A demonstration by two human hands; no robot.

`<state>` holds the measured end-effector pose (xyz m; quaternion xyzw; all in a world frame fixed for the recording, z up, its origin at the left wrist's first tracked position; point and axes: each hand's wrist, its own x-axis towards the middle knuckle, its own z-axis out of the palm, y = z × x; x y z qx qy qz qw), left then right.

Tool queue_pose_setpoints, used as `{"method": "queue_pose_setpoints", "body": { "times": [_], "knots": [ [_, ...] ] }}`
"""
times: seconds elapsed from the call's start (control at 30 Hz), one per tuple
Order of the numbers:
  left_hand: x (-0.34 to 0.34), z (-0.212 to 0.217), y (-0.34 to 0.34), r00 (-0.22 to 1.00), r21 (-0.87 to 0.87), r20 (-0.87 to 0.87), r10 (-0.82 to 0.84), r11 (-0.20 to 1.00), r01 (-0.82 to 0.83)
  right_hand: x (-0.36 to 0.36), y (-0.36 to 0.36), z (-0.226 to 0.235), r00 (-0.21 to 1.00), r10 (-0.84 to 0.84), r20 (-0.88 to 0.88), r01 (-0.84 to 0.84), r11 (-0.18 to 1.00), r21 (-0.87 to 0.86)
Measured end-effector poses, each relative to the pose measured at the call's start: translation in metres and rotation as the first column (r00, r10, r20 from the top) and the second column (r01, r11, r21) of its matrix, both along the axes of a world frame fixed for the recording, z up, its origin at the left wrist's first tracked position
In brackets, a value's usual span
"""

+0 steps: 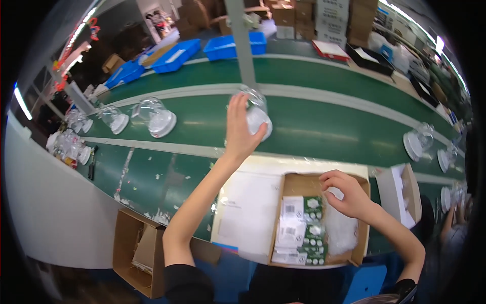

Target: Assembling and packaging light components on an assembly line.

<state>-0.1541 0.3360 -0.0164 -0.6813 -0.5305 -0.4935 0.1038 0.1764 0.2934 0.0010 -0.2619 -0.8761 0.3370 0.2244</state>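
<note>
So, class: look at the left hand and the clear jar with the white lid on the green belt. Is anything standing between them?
Nothing visible. The left hand is already on the clear jar with the white lid, fingers wrapped along its side on the green conveyor belt. The right hand rests apart, in the open cardboard box.

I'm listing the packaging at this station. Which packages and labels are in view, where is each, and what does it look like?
Open cardboard box: in front of the person, brown, right hand inside it.
Small packets: stacked in that box, white and green.
White box: right of it, open.
Empty cardboard box: lower left, brown.
Stacked cartons: beyond the belt, white and brown.
Blue trays: beyond the belt, shallow.
</note>
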Motion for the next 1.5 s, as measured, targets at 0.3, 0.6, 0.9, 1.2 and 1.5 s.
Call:
{"method": "queue_pose_setpoints", "body": {
  "times": [0.3, 0.6, 0.9, 1.2, 1.5],
  "knots": [
    [0.136, -0.024, -0.185, 0.89, -0.671, 0.108, -0.444, 0.628, 0.395, 0.076, -0.088, -0.044, 0.906, -0.391, 0.16, 0.353, 0.909, 0.222],
    [0.168, -0.054, -0.229, 0.899, -0.603, -0.145, -0.413, 0.757, 0.25, 0.1, -0.146, -0.06, 0.805, -0.583, -0.116, 0.592, 0.801, 0.086],
    [0.165, -0.047, -0.237, 0.941, -0.587, 0.177, -0.288, 0.736, 0.336, 0.104, -0.146, -0.066, 0.8, -0.585, -0.133, 0.594, 0.804, 0.035],
    [0.171, 0.015, -0.247, 0.542, -0.271, 0.839, 0.047, 0.9, 0.341, 0.114, -0.121, -0.057, 0.722, -0.687, -0.086, 0.683, 0.688, 0.245],
    [0.187, -0.04, -0.29, 0.475, -0.312, 0.879, -0.046, 0.699, 0.644, 0.105, -0.104, -0.078, 0.703, -0.711, -0.005, 0.675, 0.665, 0.319]
  ]
}}
